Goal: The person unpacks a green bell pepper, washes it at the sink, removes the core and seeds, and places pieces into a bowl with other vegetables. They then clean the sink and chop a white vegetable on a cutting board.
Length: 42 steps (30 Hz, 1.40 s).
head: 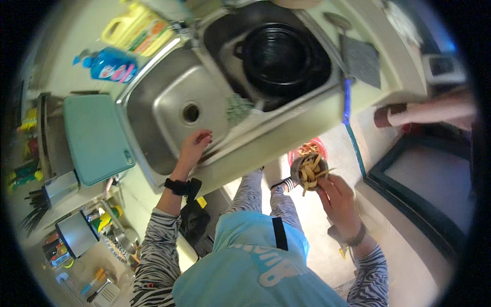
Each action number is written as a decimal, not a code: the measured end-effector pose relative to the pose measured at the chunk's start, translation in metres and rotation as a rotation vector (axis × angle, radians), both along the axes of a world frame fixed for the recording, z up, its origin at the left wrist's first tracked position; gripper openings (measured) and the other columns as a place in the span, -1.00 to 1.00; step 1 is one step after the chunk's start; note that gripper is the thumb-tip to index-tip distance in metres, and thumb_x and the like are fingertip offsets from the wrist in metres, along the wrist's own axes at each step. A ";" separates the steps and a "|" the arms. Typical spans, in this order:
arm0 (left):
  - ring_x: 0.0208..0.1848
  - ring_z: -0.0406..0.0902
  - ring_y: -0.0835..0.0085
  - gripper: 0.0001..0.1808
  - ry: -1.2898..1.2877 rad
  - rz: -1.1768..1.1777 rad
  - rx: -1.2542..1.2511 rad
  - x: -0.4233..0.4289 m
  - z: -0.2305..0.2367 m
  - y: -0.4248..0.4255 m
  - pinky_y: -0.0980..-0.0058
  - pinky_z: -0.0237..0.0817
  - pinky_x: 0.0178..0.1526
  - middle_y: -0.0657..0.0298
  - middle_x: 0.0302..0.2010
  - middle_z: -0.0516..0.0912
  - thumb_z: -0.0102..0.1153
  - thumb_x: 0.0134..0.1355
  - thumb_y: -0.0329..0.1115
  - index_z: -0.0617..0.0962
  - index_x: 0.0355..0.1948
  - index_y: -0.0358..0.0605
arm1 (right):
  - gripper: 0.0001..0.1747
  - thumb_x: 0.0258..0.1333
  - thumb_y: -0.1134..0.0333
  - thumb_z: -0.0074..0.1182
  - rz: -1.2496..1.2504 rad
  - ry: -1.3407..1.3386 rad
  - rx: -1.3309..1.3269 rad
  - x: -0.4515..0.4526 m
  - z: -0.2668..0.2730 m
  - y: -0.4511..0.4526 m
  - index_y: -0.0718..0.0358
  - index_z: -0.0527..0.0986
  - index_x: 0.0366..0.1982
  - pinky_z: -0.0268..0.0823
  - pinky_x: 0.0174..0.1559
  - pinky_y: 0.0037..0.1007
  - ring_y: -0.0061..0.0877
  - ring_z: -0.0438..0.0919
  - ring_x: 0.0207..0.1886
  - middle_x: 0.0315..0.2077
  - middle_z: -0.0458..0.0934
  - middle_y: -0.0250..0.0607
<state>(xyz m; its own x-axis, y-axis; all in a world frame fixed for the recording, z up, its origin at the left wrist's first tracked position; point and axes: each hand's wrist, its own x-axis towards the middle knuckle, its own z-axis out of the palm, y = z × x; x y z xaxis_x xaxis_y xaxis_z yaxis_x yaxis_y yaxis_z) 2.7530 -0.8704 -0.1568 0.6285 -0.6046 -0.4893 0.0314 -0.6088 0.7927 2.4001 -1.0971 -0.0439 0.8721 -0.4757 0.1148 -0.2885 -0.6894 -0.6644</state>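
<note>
My right hand (339, 199) grips a small round strainer or bowl (294, 169) filled with pale peelings or strips (311, 170), some hanging over its rim. It is held above the floor, in front of a red basin (323, 146) with more scraps in it. Over the near edge of the steel sink (153, 96), my left hand (197, 144) hangs with its fingers loosely bent and nothing visible in it. A green cloth or scrubber (238, 109) lies by the divider between the two sink bowls. The other sink bowl holds a black pot (278, 53).
A yellow jug (140, 30) and a blue soap bottle (113, 66) stand behind the sink. A green cutting board (96, 138) is at left. A skimmer with a blue handle (346, 101) lies across the counter edge beside a grey cloth (360, 61). A dark-framed panel (425, 192) is at right.
</note>
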 end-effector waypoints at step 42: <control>-0.09 0.48 0.43 -0.59 -0.293 -0.031 0.286 -0.012 -0.031 -0.009 0.51 0.27 0.03 0.15 -0.08 0.58 -0.19 0.34 -0.30 0.50 0.08 -0.32 | -0.73 0.09 0.17 0.17 -0.398 0.448 0.531 -0.184 -0.490 0.013 0.24 0.64 -0.35 0.42 -0.32 -0.22 -0.11 0.61 -0.36 -0.46 0.62 0.03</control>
<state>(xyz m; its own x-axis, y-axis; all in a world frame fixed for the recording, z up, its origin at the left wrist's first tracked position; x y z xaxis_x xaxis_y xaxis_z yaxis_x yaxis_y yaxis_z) 2.7406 -0.8799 -0.1873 0.7500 -0.4909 -0.4433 -0.1923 -0.8031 0.5640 2.2165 -1.0845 -0.5341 0.5350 -0.6538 -0.5351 -0.7635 -0.1030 -0.6375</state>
